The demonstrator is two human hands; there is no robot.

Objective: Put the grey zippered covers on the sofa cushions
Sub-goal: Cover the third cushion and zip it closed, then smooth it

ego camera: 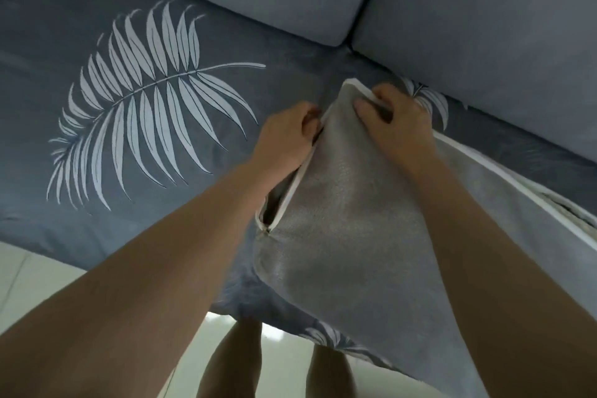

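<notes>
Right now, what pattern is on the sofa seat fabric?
Sofa seat fabric: white fern leaves on blue-grey; head view.

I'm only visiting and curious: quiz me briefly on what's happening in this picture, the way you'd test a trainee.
1. True or false: the zipper opening on the grey cover is fully closed.
2. Which hand grips the grey cover's top corner? A) left B) right C) neither
3. Fill in: the sofa seat under the cover bears a large white ___ print.

Key:
1. False; it gapes open along the side.
2. B, the right hand; the left hand pinches the zipper edge.
3. leaf
</notes>
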